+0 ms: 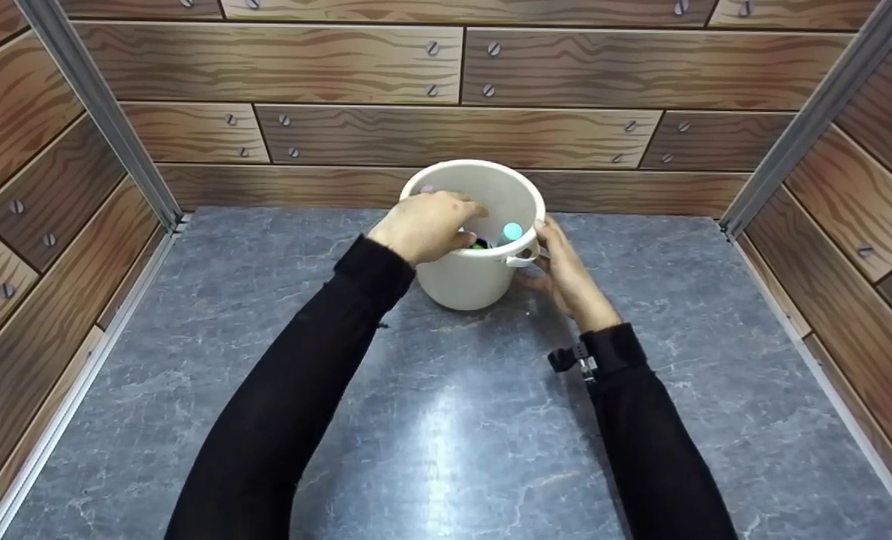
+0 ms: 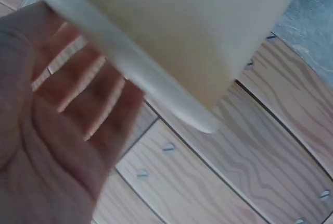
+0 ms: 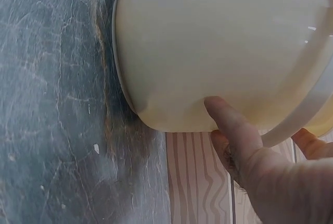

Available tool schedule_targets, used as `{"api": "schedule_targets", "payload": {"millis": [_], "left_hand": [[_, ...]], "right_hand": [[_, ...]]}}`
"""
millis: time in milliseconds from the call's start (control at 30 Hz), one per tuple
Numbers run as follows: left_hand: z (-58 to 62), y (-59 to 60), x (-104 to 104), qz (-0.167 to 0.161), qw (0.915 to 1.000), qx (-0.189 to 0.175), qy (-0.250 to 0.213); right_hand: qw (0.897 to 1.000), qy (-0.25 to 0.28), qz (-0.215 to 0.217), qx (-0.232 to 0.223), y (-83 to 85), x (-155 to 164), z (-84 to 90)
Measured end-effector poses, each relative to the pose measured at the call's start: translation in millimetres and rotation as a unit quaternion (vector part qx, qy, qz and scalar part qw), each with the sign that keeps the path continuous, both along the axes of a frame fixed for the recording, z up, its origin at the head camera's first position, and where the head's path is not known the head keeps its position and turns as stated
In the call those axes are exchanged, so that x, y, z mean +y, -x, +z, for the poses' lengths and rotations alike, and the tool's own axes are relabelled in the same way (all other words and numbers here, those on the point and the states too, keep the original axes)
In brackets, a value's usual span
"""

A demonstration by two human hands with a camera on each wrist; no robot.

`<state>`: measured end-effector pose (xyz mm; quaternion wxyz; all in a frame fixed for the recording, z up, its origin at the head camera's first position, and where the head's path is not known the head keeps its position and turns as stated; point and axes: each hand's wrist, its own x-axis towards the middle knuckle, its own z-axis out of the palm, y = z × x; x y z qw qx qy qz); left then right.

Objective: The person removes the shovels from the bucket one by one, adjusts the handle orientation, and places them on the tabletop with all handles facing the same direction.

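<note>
A cream-white bucket (image 1: 467, 281) stands upright on the grey marbled surface near the back wall. My left hand (image 1: 429, 223) reaches over its near-left rim, with the fingers above the opening. In the left wrist view the fingers (image 2: 115, 117) are extended and spread beside the rim, and nothing shows in the palm. My right hand (image 1: 569, 274) holds the bucket's right side by the rim and handle mount (image 1: 522, 259), fingers against the outer wall. Inside the bucket show a turquoise round-topped item (image 1: 512, 232), a green and dark item (image 1: 479, 244) and a bit of purple (image 1: 427, 189).
Wood-patterned panels (image 1: 355, 135) wall the space at the back and on both sides. Grey metal posts (image 1: 108, 120) stand at the back corners. The grey marbled surface (image 1: 446, 420) stretches toward me, with a bright light reflection on it.
</note>
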<state>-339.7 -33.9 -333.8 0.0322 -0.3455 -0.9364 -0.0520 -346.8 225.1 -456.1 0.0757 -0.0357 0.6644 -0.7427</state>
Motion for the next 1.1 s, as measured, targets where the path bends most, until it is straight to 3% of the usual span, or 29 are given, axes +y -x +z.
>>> {"api": "schedule_targets", "payload": {"millis": [67,133,400,500,600,733,900,1100], "left_hand": [[2.7,6.0,4,0.002,0.9995,-0.029,0.01],[-3.2,19.9,7,0.008,0.999,-0.04,0.021],[-42.5,81.0,20,0.047,0.9937,-0.093,0.04],[-61.8,104.5,21,0.052,0.9941,-0.089,0.034],[-70.9,116.7,25,0.067,0.9937,-0.083,0.035],[-77.1,121.7,27,0.082,0.994,-0.067,0.024],[-79.8,114.7,31,0.12,0.9924,-0.028,0.001],[-59.5,89.7,30,0.142,0.9886,-0.016,-0.047]], "right_hand": [[1.0,0.0,0.0,0.0,-0.5,0,-0.9],[1.0,-0.001,0.001,0.001,-0.5,0,-1.3],[1.0,0.0,0.004,-0.001,0.1,0,-2.6],[1.0,-0.003,0.002,0.001,0.1,1,-2.5],[1.0,-0.005,0.001,0.004,0.5,2,-1.8],[1.0,-0.003,0.001,0.004,0.8,3,-1.4],[1.0,0.002,0.003,0.001,0.9,3,-1.5],[1.0,-0.004,0.003,0.003,0.6,2,-2.3]]}}
